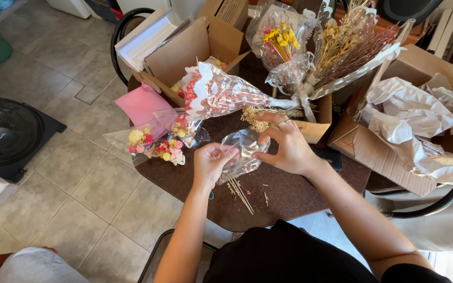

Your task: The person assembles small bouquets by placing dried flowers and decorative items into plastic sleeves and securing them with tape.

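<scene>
1. So, left hand (211, 163) and right hand (288, 147) both have their grip pinched on a clear plastic sleeve (243, 152), held just above the brown counter (289, 194).
2. Loose dried stems (242, 193) lie underneath it.
3. Wrapped dried bouquets (221, 94) sit behind.

Your left hand (211, 163) curled, fingers pinched together, your right hand (288, 142) just beside it, thumb and fingers arched, both bare forearms angled inward, wrists close.

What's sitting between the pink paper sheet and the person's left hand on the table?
In the head view, small bagged bunches of pink and yellow dried flowers lie between the pink paper sheet and the left hand.
</scene>
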